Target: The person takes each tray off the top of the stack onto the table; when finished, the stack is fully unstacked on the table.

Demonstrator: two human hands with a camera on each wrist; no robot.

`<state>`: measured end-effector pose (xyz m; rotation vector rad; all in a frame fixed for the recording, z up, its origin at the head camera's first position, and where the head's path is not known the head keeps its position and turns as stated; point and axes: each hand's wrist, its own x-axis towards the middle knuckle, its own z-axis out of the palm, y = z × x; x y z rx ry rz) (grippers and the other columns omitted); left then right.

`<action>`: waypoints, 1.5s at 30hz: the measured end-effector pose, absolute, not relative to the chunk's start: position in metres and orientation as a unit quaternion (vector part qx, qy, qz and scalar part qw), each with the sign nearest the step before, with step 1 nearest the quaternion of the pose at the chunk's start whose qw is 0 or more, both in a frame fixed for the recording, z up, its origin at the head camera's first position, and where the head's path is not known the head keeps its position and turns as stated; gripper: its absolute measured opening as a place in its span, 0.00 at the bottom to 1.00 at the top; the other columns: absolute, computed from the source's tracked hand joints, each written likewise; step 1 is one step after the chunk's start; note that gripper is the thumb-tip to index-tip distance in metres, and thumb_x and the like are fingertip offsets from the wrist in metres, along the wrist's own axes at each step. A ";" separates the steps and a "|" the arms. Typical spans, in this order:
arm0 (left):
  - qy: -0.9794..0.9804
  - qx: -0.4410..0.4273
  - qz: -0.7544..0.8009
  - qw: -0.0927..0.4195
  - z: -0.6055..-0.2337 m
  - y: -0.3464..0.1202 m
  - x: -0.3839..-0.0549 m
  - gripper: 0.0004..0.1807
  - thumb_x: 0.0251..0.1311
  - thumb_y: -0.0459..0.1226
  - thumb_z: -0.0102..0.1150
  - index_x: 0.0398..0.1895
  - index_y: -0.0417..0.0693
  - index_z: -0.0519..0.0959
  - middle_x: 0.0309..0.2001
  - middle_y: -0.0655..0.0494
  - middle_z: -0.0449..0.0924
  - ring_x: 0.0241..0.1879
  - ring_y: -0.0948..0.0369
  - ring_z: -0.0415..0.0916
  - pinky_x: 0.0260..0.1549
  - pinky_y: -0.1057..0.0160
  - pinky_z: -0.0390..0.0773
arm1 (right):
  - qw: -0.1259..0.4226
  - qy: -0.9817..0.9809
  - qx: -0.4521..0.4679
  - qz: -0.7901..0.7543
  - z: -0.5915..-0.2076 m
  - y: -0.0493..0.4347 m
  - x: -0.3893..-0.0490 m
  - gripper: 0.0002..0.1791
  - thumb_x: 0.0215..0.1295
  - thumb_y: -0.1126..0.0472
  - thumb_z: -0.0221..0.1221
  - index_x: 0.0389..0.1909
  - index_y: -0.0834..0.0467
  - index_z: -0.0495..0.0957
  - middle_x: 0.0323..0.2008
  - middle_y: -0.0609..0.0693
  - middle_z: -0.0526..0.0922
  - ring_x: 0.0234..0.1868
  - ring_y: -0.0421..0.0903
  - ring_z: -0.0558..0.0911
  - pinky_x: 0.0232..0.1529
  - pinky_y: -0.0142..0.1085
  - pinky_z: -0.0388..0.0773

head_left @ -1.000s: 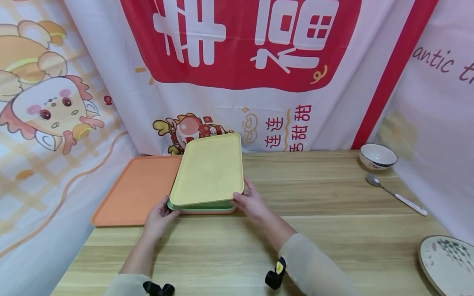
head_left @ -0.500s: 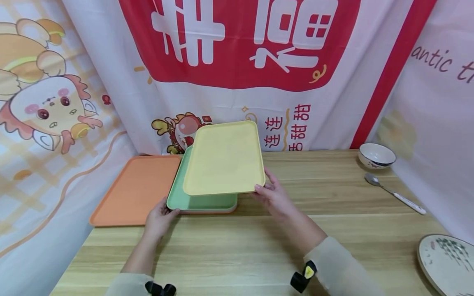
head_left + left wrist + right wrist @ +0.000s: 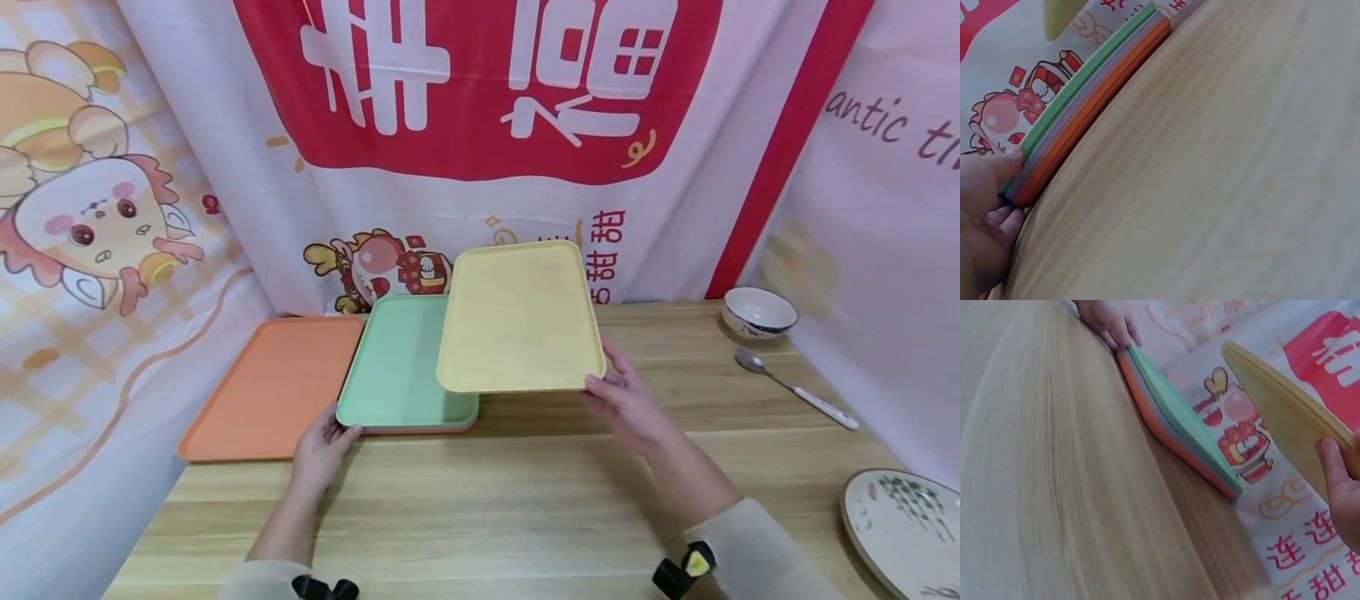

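Note:
A yellow tray (image 3: 521,317) is held up by my right hand (image 3: 633,412), which grips its near right corner, fingers beneath and thumb at the rim. It overhangs the right part of a green tray (image 3: 393,367) that tops a stack. Below the green one, a purple-grey tray (image 3: 1079,107) and an orange lower layer (image 3: 1099,111) show as edges in the left wrist view. My left hand (image 3: 322,454) pinches the near left corner of this stack, thumb on the green rim and fingers low at the side.
A separate orange tray (image 3: 277,392) lies left of the stack. At the far right are a white bowl (image 3: 760,313), a spoon (image 3: 795,389) and a patterned plate (image 3: 903,533). A printed cloth (image 3: 465,200) hangs behind the wooden table (image 3: 480,517).
My right hand has lifted the yellow tray off the stack and carried it to the right, uncovering most of the green tray. The left hand has stayed at the stack's corner.

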<state>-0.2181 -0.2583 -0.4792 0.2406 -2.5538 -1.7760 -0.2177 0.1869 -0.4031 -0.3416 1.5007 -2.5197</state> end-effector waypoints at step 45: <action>-0.816 0.086 -0.571 0.024 -0.482 -0.258 -0.219 0.40 0.68 0.35 0.57 0.77 0.37 0.48 0.76 0.37 0.51 0.76 0.46 0.51 0.75 0.52 0.59 | 0.139 0.601 -0.072 -0.784 -0.475 0.252 -0.235 0.47 0.71 0.73 0.51 0.78 0.58 0.29 0.48 0.46 0.81 0.50 0.38 0.83 0.54 0.30 0.83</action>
